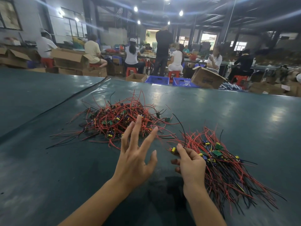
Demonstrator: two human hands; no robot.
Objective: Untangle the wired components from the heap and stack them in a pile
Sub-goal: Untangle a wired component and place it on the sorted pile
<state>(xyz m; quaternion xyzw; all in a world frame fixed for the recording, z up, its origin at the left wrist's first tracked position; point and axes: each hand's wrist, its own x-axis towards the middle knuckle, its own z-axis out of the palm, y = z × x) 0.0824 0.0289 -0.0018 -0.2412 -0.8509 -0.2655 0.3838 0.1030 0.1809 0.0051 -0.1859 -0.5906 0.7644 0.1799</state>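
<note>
A tangled heap point(120, 121) of red and black wires with small green boards and yellow parts lies in the middle of the dark green table point(48, 168). To its right lies a sorted pile point(218, 160) of the same wired components, wires fanning toward me. My left hand point(135, 154) hovers just in front of the heap, fingers spread and straight, holding nothing. My right hand point(189, 163) sits at the left edge of the pile and pinches a wired component point(174, 150) with a yellow part; its black wire arcs upward.
A black seam or cable point(68, 98) runs diagonally across the table at the left. Beyond the far table edge stand blue crates point(157, 79), cardboard boxes point(206, 78) and seated workers on red stools.
</note>
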